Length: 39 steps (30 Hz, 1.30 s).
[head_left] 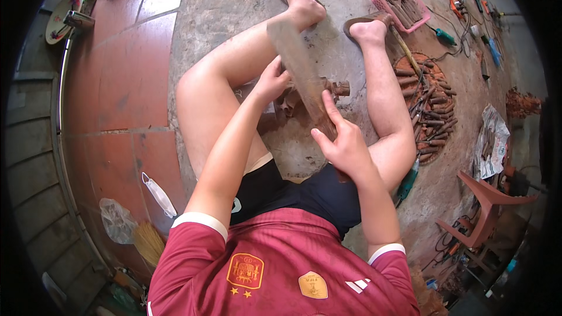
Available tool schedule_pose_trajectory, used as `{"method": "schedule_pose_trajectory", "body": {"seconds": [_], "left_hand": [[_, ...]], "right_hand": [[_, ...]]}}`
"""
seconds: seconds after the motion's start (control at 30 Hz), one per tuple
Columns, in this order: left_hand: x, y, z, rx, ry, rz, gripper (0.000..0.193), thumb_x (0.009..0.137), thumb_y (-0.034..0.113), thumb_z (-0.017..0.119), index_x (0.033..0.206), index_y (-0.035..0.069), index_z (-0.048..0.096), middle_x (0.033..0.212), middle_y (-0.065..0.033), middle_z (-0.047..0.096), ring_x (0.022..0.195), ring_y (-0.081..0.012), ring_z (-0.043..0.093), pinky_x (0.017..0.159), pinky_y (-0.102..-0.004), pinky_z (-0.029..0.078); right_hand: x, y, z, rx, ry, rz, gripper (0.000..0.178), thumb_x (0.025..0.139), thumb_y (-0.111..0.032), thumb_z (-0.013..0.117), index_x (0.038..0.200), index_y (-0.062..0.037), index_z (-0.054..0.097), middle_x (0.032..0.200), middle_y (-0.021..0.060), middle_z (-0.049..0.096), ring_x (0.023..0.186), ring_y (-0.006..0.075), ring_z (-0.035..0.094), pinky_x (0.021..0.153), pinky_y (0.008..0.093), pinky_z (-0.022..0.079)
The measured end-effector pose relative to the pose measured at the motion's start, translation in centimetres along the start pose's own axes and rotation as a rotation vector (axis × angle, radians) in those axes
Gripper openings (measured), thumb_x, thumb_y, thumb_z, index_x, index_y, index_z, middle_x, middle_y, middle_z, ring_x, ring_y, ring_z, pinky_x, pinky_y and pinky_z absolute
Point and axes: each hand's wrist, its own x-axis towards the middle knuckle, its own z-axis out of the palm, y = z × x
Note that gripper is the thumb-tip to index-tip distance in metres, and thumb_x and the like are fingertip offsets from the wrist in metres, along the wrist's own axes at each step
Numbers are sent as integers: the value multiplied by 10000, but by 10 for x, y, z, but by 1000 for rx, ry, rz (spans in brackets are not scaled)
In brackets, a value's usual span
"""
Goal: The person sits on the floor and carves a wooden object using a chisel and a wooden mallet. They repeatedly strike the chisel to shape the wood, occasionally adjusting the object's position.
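My right hand [346,147] is wrapped round the narrow end of a long, flat, bat-shaped wooden mallet [300,61], its index finger stretched along it. Slightly blurred, the mallet slants up and left between my bare legs. Behind it, low between my knees, is a brown carved wood piece [288,104], partly covered. My left hand [273,83] is closed at the far-left side of this piece, just left of the mallet. Whatever its fingers hold is hidden. Many chisels [434,111] lie heaped on a round reddish patch right of my right leg.
Beyond my right foot stands a pink basket [381,1] of stick-like tools. Green power tools [445,36] and cables lie at right, near a printed sack [490,143] and a reddish plastic stool [486,202]. At left are a white mask [159,194], a plastic bag [117,220] and a broom [148,243].
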Motion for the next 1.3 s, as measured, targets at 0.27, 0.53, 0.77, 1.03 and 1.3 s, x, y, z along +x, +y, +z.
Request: {"method": "schedule_pose_trajectory", "body": {"seconds": [0.27,0.53,0.77,1.03,1.3], "left_hand": [[-5,4,3,9,15,-99,90,941,155,581,959,76,544,838,62,491,795,-45,439,733,-233,394],[-3,11,0,121,-11,-228,163,941,125,570,1083,44,564,952,9,585,912,-94,518,844,-265,425],[-1,-4,0,95,8,-115,218,936,117,563,1141,42,559,1039,-17,602,993,-98,528,893,-268,419],[-3,0,8,-27,20,-52,284,920,96,560,1190,6,555,1085,-27,609,1018,-109,537,942,-283,414],[-11,4,-5,-188,-19,-117,105,930,105,586,1023,58,577,857,16,570,851,-81,557,782,-231,436]], "right_hand": [[19,-16,-20,24,-67,119,682,825,-161,636,1452,-124,371,879,321,638,722,437,640,723,455,507],[26,-22,-26,-11,-56,167,683,823,-183,641,1446,-109,371,790,332,618,764,448,641,693,459,507],[17,-11,-26,78,-49,83,697,822,-143,644,1457,-101,357,773,284,635,757,416,656,664,422,516],[1,-6,-25,-26,-132,106,702,819,-115,650,1455,-80,356,880,292,649,786,385,670,727,389,526],[-41,18,-10,636,34,221,697,885,-12,569,1495,-18,232,995,75,649,752,151,639,699,254,520]]}}
